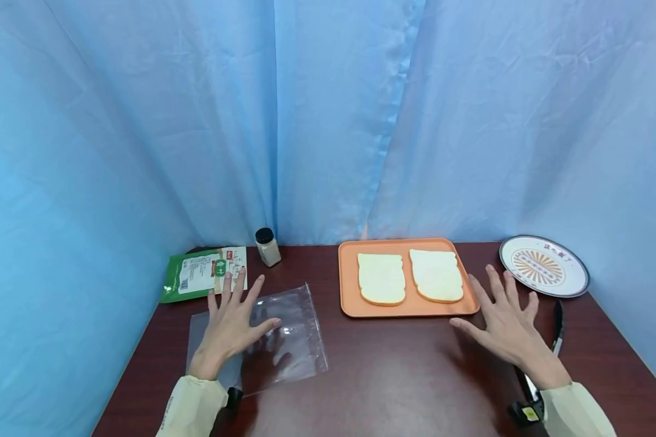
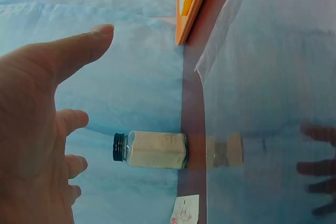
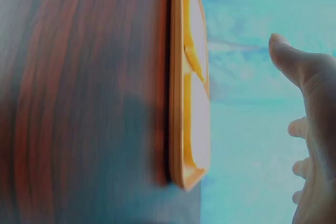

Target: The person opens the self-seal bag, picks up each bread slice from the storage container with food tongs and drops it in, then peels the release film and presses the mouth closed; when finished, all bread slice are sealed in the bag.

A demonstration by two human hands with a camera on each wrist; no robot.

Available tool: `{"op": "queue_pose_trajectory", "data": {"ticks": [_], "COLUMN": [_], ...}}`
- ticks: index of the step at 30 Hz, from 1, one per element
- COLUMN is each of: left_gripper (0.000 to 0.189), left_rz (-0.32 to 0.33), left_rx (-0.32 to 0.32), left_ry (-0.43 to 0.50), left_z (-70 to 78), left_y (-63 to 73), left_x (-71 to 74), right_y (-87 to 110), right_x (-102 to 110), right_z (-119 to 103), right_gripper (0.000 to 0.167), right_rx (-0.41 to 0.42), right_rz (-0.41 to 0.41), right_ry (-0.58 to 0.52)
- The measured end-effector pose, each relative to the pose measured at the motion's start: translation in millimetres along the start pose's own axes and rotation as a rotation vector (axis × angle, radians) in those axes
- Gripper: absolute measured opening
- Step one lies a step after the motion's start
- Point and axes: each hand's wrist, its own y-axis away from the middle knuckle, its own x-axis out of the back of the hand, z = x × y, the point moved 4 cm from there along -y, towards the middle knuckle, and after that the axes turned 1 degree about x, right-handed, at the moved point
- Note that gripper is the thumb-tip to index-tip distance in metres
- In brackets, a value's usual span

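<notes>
My left hand [image 1: 231,328] is spread above a clear plastic bag [image 1: 297,340] on the left of the table, holding nothing. Its fingertips overlap the edge of a green and white packet [image 1: 197,273] in the head view. My right hand [image 1: 508,325], also spread and without anything in it, hovers by the right end of an orange tray [image 1: 355,309]. Two slices of bread [image 1: 381,279] lie side by side on that tray. Under the right forearm runs a knife [image 1: 557,346] with a black handle, partly hidden by the wrist.
A small glass jar [image 1: 268,247] with a black lid and pale contents stands at the back left. At the back right is a white patterned plate [image 1: 546,267]. Blue curtains [image 1: 328,121] hang along the back and sides of the dark wooden table [image 1: 393,370].
</notes>
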Motion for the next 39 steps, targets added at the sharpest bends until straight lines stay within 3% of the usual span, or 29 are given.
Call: {"op": "queue_pose_trajectory", "data": {"ticks": [9,18,33,39], "left_gripper": [0.095,0.092,0.085,0.084], "left_rz": [-0.006,-0.031,-0.127,-0.141], "left_rx": [-0.048,-0.078,-0.057,-0.049], "left_ry": [0.057,0.112,0.141,0.148], "left_z": [6.9,13.9,17.4,17.8], "left_y": [-0.8,0.4,-0.7,-2.1], "left_x": [-8.4,-23.2,-49.4,-61.3], "right_y": [-20.5,-34.7,-51.4,-55.8], "right_x": [-10.6,-31.6,-66.6,-81.4], "right_z": [-41.9,-80.8,-147.5,-171.0], "right_gripper": [0.091,0.087,0.078,0.075], "right_rx": [0.111,0.196,0.354,0.391], "right_rz": [0.023,-0.029,-0.063,-0.114], "right_ry": [-0.012,-0.044,-0.093,-0.117]}}
